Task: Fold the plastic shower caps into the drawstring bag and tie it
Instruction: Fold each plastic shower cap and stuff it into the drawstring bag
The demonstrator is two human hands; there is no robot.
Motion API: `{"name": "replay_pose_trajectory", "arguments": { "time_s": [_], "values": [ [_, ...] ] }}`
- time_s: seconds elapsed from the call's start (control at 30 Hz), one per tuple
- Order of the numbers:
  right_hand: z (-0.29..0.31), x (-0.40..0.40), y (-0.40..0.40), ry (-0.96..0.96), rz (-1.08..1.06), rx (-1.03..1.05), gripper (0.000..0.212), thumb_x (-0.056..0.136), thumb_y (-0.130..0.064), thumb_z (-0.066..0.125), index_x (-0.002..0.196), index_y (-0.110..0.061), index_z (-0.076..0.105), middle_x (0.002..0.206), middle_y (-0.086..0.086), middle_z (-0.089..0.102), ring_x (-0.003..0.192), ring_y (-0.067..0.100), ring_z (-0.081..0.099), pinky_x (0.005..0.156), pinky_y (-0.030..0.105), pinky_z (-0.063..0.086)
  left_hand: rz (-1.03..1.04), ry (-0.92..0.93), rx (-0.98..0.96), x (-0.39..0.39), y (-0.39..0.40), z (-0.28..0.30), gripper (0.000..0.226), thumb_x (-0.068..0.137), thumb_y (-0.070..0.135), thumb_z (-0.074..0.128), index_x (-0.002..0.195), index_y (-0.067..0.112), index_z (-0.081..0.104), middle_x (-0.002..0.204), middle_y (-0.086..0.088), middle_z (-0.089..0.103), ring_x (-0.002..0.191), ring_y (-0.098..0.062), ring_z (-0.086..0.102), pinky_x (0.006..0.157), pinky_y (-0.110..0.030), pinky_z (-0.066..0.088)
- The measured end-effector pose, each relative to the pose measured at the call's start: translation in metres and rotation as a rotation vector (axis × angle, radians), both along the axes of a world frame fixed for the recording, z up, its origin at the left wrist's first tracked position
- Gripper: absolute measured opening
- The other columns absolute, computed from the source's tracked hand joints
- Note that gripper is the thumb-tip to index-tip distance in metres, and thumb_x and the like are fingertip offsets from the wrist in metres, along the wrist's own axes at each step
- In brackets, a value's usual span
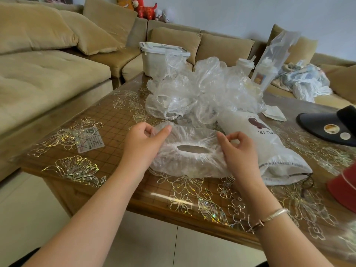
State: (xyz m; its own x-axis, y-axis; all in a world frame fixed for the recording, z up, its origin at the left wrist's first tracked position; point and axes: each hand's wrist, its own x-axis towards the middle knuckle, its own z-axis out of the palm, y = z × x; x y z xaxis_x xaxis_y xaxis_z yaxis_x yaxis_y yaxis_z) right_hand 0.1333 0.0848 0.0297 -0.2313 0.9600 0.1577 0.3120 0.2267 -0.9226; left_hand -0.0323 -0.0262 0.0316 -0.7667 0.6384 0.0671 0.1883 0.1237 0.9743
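A clear plastic shower cap [189, 158] with a white elastic rim lies spread on the table in front of me. My left hand [143, 142] pinches its far left edge between thumb and fingers. My right hand [238, 149] grips the cap's right side with curled fingers. A white drawstring bag [264, 139] with a dark red print lies just right of the cap, its open mouth and dark cord toward the near edge. Behind the cap sits a loose pile of several more clear shower caps [202, 91].
The wooden table [107, 151] has a clear cover with gold flowers. A white lidded box [162, 56], a cup [244, 67] and a plastic-wrapped carton [269, 66] stand at the back. A black visor [329, 127] and a red hat [344, 187] lie at right. A beige sofa [48, 74] surrounds the table.
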Motion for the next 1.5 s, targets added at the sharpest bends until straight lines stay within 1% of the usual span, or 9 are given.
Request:
{"name": "replay_pose_trajectory", "arguments": {
  "time_s": [0.13, 0.33, 0.43, 0.53, 0.7, 0.87, 1.0, 1.2, 1.5],
  "values": [
    [-0.007, 0.002, 0.009, -0.147, -0.033, 0.065, 0.020, 0.096, -0.037, 0.059, 0.098, -0.017, 0.058, 0.066, 0.001, 0.064, 0.042, 0.010, 0.042, 0.045, 0.023, 0.032, -0.010, -0.204, -0.078, -0.009, -0.004, 0.000, 0.023, 0.087, 0.030, 0.073, 0.095, 0.014, 0.060, 0.087, -0.003, 0.066, 0.068, -0.016, 0.060, 0.059, -0.029, 0.049],
    [-0.009, -0.003, 0.010, -0.166, 0.033, -0.074, 0.025, 0.099, -0.037, 0.054, 0.108, -0.013, 0.058, 0.070, -0.004, 0.057, 0.045, 0.000, 0.050, 0.044, 0.018, 0.037, 0.069, 0.207, -0.241, -0.012, -0.007, -0.011, 0.008, 0.094, 0.025, 0.062, 0.096, 0.020, 0.057, 0.075, 0.001, 0.060, 0.059, -0.014, 0.054, 0.051, -0.027, 0.038],
    [-0.004, -0.005, 0.005, 0.071, 0.095, -0.356, 0.026, 0.095, -0.032, 0.061, 0.114, -0.015, 0.055, 0.102, 0.003, 0.064, 0.087, 0.014, 0.066, 0.065, 0.029, 0.056, 0.027, -0.113, -0.107, -0.013, -0.008, -0.006, 0.019, 0.093, 0.026, 0.064, 0.109, 0.017, 0.056, 0.091, -0.001, 0.064, 0.075, -0.014, 0.063, 0.067, -0.032, 0.054],
    [-0.002, -0.005, -0.002, 0.176, 0.158, -0.404, 0.028, 0.093, -0.006, 0.061, 0.117, -0.014, 0.050, 0.098, 0.005, 0.065, 0.080, 0.020, 0.067, 0.069, 0.037, 0.061, -0.084, -0.308, 0.012, -0.011, -0.010, -0.002, 0.038, 0.090, 0.013, 0.067, 0.123, 0.018, 0.049, 0.109, -0.006, 0.064, 0.088, -0.019, 0.069, 0.078, -0.037, 0.060],
    [-0.012, -0.010, -0.002, 0.007, 0.067, -0.179, 0.027, 0.095, -0.006, 0.055, 0.119, -0.016, 0.049, 0.083, 0.004, 0.056, 0.060, 0.017, 0.053, 0.049, 0.030, 0.048, -0.030, 0.161, -0.092, 0.003, -0.009, -0.010, 0.045, 0.092, -0.001, 0.057, 0.128, 0.021, 0.043, 0.103, 0.003, 0.055, 0.070, -0.009, 0.061, 0.046, -0.013, 0.047],
    [-0.020, -0.005, -0.003, -0.404, 0.041, 0.321, 0.030, 0.093, -0.008, 0.046, 0.120, -0.021, 0.047, 0.084, 0.001, 0.062, 0.067, 0.025, 0.060, 0.059, 0.043, 0.052, 0.040, 0.493, -0.301, 0.001, -0.017, -0.016, 0.041, 0.095, 0.004, 0.056, 0.130, 0.016, 0.039, 0.090, 0.005, 0.058, 0.060, -0.012, 0.064, 0.053, -0.030, 0.056],
    [-0.024, -0.002, -0.003, -0.617, 0.052, 0.455, 0.031, 0.095, -0.015, 0.049, 0.126, -0.017, 0.045, 0.113, 0.004, 0.058, 0.079, 0.026, 0.061, 0.060, 0.038, 0.050, 0.032, 0.650, -0.446, 0.002, -0.024, -0.013, 0.048, 0.093, 0.018, 0.063, 0.134, 0.017, 0.037, 0.112, 0.002, 0.054, 0.072, -0.008, 0.054, 0.048, -0.018, 0.034],
    [-0.016, 0.011, -0.002, -0.555, 0.164, 0.550, 0.028, 0.093, -0.034, 0.054, 0.119, -0.021, 0.054, 0.119, -0.001, 0.046, 0.097, 0.022, 0.056, 0.078, 0.034, 0.051, -0.160, 0.846, -0.241, 0.002, -0.024, -0.010, 0.033, 0.094, 0.028, 0.058, 0.126, 0.025, 0.051, 0.127, 0.011, 0.044, 0.123, -0.012, 0.036, 0.097, -0.021, 0.024],
    [-0.006, 0.029, -0.014, -0.647, 0.700, 0.350, 0.067, 0.086, -0.033, 0.069, 0.143, -0.032, 0.033, 0.146, -0.016, 0.040, 0.138, 0.002, 0.031, 0.115, 0.020, 0.023, -0.520, 0.702, -0.407, 0.006, -0.023, -0.011, 0.069, 0.086, 0.058, 0.060, 0.145, 0.030, 0.035, 0.149, 0.017, 0.033, 0.133, -0.001, 0.034, 0.109, -0.028, 0.034]
  ]
}}
